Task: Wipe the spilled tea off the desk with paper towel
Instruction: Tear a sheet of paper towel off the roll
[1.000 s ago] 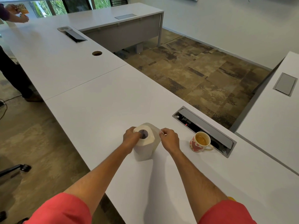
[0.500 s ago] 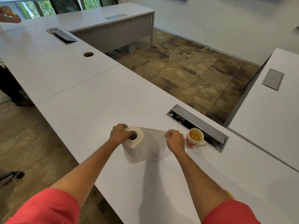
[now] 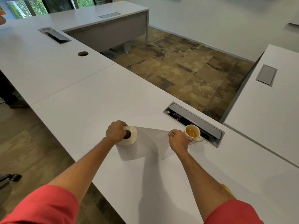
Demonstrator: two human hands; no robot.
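A white paper towel roll [image 3: 129, 146] stands upright on the white desk [image 3: 97, 102]. My left hand [image 3: 115, 131] grips the top of the roll. A sheet [image 3: 153, 139] is stretched out from the roll to the right. My right hand [image 3: 178, 140] pinches the sheet's free edge, just left of a patterned mug [image 3: 192, 135] holding tea. A small yellow patch [image 3: 227, 189] shows beside my right forearm; what it is cannot be told.
An open grey cable box [image 3: 194, 122] is set into the desk behind the mug. Further desks stand to the left, back and right, with carpet floor between. A chair base [image 3: 9, 178] sits at the lower left.
My right hand has pulled the sheet further out to the right, toward the mug. My left hand has stayed gripping the roll's top.
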